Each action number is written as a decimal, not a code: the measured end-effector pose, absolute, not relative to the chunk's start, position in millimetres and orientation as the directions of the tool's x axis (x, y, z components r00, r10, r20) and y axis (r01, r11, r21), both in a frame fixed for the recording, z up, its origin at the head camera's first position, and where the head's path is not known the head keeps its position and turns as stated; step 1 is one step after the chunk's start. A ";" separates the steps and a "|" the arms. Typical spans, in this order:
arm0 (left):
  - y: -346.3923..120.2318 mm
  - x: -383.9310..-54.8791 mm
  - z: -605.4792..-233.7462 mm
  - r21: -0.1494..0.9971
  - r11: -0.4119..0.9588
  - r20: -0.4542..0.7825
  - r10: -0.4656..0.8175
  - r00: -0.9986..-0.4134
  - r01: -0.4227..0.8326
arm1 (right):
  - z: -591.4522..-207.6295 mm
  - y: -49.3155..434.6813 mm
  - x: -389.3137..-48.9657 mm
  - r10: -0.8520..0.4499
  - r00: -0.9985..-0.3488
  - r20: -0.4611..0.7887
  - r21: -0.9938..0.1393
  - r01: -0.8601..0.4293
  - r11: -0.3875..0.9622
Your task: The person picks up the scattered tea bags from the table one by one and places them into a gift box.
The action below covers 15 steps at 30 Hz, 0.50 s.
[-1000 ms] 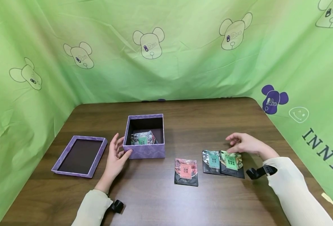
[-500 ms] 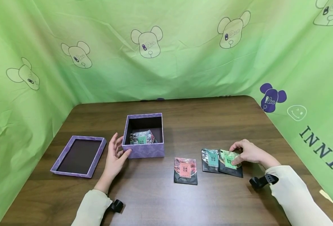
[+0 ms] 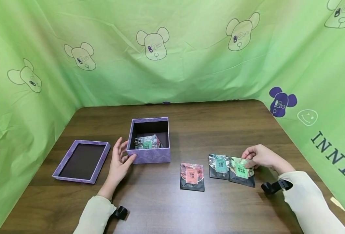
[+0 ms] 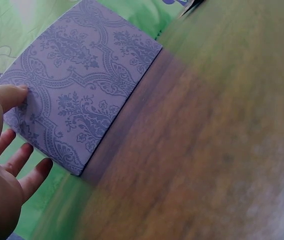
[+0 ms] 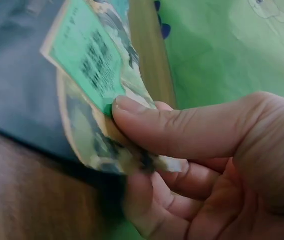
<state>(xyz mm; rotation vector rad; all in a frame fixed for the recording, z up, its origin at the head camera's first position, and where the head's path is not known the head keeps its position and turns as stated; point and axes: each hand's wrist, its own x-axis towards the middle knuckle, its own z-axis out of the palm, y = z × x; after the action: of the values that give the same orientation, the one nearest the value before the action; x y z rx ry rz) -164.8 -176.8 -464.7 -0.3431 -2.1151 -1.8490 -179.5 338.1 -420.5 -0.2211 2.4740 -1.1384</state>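
Observation:
My right hand (image 3: 264, 158) pinches the edge of a black sachet with a green label (image 3: 241, 171) between thumb and fingers. In the right wrist view, the thumb lies on the printed face of that sachet (image 5: 89, 65) and fingers are behind it. A sachet with a teal label (image 3: 219, 166) lies against its left side. My left hand (image 3: 120, 161) rests at the near left corner of an open purple patterned box (image 3: 149, 156), its thumb on the front wall and its loosely spread fingers by the left side. Several sachets (image 3: 147, 142) lie inside the box.
A sachet with a pink label (image 3: 192, 177) lies flat between the box and the other sachets. The purple box lid (image 3: 94, 177) lies inside up at the left of the wooden table (image 3: 160, 208). A green printed curtain (image 3: 172, 74) hangs around the table's far and side edges.
My right hand has come down onto the green-label sachet, gripped it and shifted it slightly right, off the teal-label sachet. My left hand stays at the box.

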 end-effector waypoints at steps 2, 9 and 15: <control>-176.7 -164.7 -464.6 0.916 0.139 0.384 -0.022 -0.923 0.377 | -418.3 340.7 -180.9 -0.322 -0.890 -0.321 -0.783 0.058 0.619; -176.4 -165.0 -462.7 0.917 0.141 0.380 -0.025 -0.924 0.373 | -403.5 348.0 -190.1 -0.401 -0.839 -0.368 -0.845 0.122 0.521; -176.5 -164.5 -463.1 0.917 0.141 0.380 -0.020 -0.925 0.373 | -387.4 346.0 -195.9 -0.443 -0.818 -0.366 -0.865 0.123 0.487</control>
<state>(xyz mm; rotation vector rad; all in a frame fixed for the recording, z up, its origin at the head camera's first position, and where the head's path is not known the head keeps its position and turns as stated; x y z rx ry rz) -164.5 -176.5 -463.1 -0.3428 -2.1220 -1.8491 -195.9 346.0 -387.4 -0.2631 2.1770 -1.3285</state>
